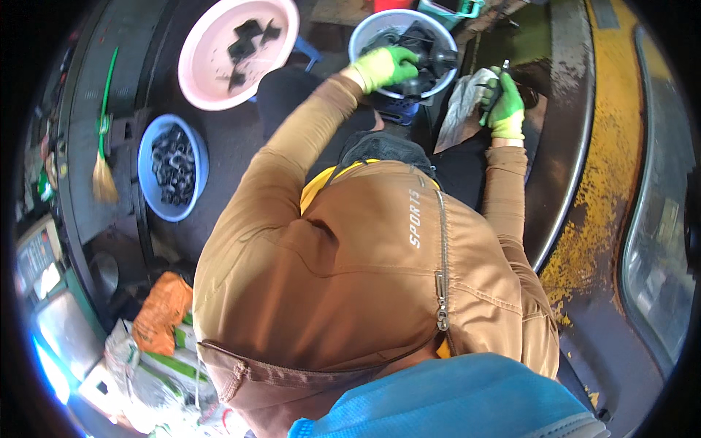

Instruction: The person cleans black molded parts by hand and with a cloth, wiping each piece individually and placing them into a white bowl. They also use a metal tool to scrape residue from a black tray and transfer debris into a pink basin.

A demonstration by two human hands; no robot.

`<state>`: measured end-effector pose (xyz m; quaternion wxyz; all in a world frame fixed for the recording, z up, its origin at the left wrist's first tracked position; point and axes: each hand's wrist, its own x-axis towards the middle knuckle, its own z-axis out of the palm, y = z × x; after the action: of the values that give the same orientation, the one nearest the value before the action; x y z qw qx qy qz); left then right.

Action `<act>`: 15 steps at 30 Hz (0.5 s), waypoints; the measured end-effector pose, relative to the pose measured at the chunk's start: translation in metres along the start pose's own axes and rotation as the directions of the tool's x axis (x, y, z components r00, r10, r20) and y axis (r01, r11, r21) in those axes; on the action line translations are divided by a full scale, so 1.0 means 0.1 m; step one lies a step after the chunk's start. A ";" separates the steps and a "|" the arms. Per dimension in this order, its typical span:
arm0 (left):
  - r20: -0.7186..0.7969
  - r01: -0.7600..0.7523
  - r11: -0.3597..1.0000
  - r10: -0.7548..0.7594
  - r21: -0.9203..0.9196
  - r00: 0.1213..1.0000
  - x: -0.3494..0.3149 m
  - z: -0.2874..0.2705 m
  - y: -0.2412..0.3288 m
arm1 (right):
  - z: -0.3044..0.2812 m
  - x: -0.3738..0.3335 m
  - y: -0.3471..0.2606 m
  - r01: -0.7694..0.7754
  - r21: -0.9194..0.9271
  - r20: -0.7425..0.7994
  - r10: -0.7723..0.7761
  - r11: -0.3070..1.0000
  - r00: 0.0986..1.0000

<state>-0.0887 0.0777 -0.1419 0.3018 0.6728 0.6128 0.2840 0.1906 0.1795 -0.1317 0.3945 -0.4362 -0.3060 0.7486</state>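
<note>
My left hand (387, 68), in a yellow-green glove, reaches over the left rim of a pale blue basin (358, 38). Its fingers look stretched and apart, touching or just above several black moulded parts (438, 62) heaped inside. The fingertips overlap the parts, so contact is hard to judge. My right hand (505, 113), gloved alike, is closed around a slim black-handled tool (495, 93) with a metal tip pointing up. What kind of tool it is cannot be made out. Beneath and beside that hand lies a whitish crumpled sheet or cloth (460, 117) across my lap.
A pink basin (196, 77) with a few black pieces stands far left. Nearer, a blue basin (148, 182) holds many small black parts. A green-handled broom (104, 175) and bags (164, 306) lie left. A worn yellow metal frame (610, 168) bounds the right.
</note>
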 end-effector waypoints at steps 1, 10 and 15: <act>0.195 0.137 0.962 -0.091 -0.236 0.977 0.09 0.14 0.15 | 0.03 -0.04 0.02 0.005 -0.002 -0.033 -0.005 1.000 0.999; 0.122 -0.025 0.825 0.113 -0.564 0.986 -0.28 0.44 0.57 | 0.62 -0.81 0.23 0.550 -0.798 0.573 -0.594 -0.246 0.565; 0.248 0.342 0.384 -0.275 -0.858 0.929 -0.50 0.13 0.06 | 0.48 -1.47 -0.74 0.516 -0.842 0.231 -0.759 0.156 0.608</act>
<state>-0.0792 0.0265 -0.1465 0.6752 0.2969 0.4759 0.4790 0.2172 0.0847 0.0086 0.4378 -0.4838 -0.7337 0.1897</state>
